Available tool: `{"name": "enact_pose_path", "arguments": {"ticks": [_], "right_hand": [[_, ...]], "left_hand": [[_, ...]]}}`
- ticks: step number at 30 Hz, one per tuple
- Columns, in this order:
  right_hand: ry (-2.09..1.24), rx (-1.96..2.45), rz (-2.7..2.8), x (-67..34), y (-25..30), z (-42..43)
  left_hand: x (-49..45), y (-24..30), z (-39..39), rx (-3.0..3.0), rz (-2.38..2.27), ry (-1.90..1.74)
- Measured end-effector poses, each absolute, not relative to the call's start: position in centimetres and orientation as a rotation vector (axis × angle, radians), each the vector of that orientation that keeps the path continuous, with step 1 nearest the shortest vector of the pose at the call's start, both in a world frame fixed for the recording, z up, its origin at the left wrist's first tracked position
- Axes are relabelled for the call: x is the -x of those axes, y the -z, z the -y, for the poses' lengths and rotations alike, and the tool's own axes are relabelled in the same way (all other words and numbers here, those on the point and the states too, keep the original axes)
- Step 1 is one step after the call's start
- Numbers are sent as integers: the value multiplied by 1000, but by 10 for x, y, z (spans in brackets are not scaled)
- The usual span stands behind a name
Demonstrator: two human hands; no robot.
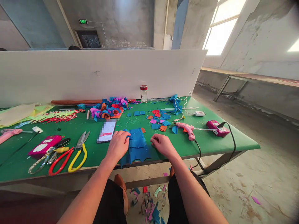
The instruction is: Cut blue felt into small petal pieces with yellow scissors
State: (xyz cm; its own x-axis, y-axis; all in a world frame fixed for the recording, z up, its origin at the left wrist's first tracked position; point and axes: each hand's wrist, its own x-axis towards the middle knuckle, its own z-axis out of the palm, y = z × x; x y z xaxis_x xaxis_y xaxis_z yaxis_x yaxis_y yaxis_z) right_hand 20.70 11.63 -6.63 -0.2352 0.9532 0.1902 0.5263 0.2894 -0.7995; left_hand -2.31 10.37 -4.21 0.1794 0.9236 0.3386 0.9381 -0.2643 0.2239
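A layered piece of blue crepe paper (137,139) lies at the table's front edge, with ragged sheets hanging slightly over it. My left hand (118,143) is closed at its upper left corner, fingers curled onto a crumpled bit of the blue paper. Just right of the paper, apart from it, my right hand (163,144) has its fingers pinched together; whether anything is between them is hidden. A small orange paper scrap (143,130) touches the blue paper's right top corner. A phone (106,132) lies left of my left hand.
Scissors (80,146) with red and yellow handles lie left, near a magenta box (45,146). Paper flowers (108,109) are heaped at the back. A pink glue gun (187,129) with a cord lies right, beside loose paper squares (161,116). A glass jar (144,95) stands against the white board (93,74).
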Motion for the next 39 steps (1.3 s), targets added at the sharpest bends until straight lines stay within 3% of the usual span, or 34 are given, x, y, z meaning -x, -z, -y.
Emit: {"name": "enact_pose_path", "arguments": {"ticks": [13,21,27,31,35,37,39], "right_hand": [[-829,1370,1792,-200,71,-118],[-1626,1165,1392,-169,57,-109],[-1299,1280,1628,-160,68,-113],[-1373,1185,1629,-170,73,-113],[-1308,1203,1786,-189,71,-112],[-1084,1294,1903,-195,68,-110],[-826,1379,1991,-194,65,-106]], "left_hand": [[-11,52,-124,2567,2023,751],[-1,41,-115,2497,2047,1043],[-9,37,-111,2510,1990,1091],[33,16,-104,2232,2099,1115],[113,0,-74,1787,2249,878],[146,3,-57,1583,2353,259],[165,10,-45,1559,2429,-54]]}}
